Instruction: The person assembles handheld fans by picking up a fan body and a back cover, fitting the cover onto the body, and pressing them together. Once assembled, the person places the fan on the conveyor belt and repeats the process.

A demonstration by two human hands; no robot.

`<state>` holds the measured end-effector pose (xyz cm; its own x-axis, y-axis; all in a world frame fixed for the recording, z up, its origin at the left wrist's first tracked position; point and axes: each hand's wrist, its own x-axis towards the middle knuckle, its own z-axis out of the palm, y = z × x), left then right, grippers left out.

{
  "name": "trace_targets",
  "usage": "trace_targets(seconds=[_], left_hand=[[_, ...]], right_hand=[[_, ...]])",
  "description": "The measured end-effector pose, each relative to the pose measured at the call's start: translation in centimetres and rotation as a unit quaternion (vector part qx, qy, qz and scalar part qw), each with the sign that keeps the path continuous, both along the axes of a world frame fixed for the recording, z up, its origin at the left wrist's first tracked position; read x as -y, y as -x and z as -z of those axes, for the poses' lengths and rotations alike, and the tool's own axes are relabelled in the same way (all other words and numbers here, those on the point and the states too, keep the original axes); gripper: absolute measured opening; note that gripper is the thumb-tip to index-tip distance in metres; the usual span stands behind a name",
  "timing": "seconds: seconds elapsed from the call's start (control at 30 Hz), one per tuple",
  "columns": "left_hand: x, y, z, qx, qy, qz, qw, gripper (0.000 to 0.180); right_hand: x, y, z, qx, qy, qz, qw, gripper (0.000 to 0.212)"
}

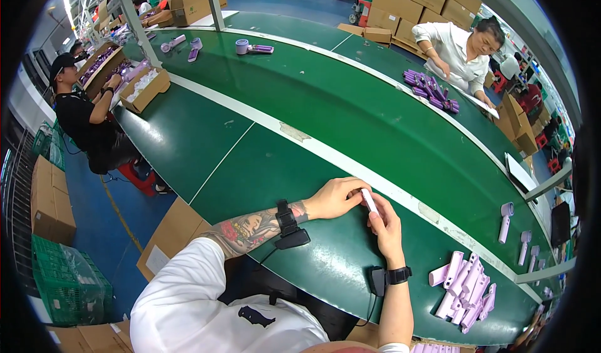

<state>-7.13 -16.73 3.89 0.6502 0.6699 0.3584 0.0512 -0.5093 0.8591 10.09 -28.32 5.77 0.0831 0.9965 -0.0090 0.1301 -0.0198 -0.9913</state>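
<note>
Over the green table in front of me, a slim pale lilac plastic handle piece is held between my two hands. My right hand grips it, with the thumb along its near end. The fingers of my left hand are curled and pressed together at its far end; their tips are partly hidden. A heap of similar lilac handle pieces lies on the table to the right of my right hand. Both wrists wear black straps with small dark boxes and cables.
A green conveyor belt runs beyond a white rail. It carries lilac handheld devices. Across it, a person in white stands by a purple pile. At left sits a person in black near an open carton.
</note>
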Motion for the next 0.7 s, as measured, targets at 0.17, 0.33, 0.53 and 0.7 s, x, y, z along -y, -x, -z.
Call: trace_targets(seconds=[0.17, 0.33, 0.53, 0.7], left_hand=[[-0.11, 0.10, 0.13, -0.002, -0.002, -0.001, 1.000, 0.023], [-0.15, 0.07, 0.17, -0.010, 0.015, -0.001, 1.000, 0.024], [-0.20, -0.06, 0.33, -0.002, 0.005, -0.008, 1.000, 0.021], [-0.17, -0.05, 0.25, -0.001, 0.011, -0.010, 1.000, 0.021]], right_hand=[[-0.05, 0.13, 0.03, 0.005, -0.003, 0.006, 1.000, 0.044], [-0.21, 0.15, 0.17, 0.009, -0.003, 0.009, 1.000, 0.044], [-0.36, -0.03, 0.82, 0.053, -0.024, 0.002, 0.998, 0.046], [-0.40, -0.01, 0.56, 0.066, -0.027, 0.011, 0.997, 0.044]])
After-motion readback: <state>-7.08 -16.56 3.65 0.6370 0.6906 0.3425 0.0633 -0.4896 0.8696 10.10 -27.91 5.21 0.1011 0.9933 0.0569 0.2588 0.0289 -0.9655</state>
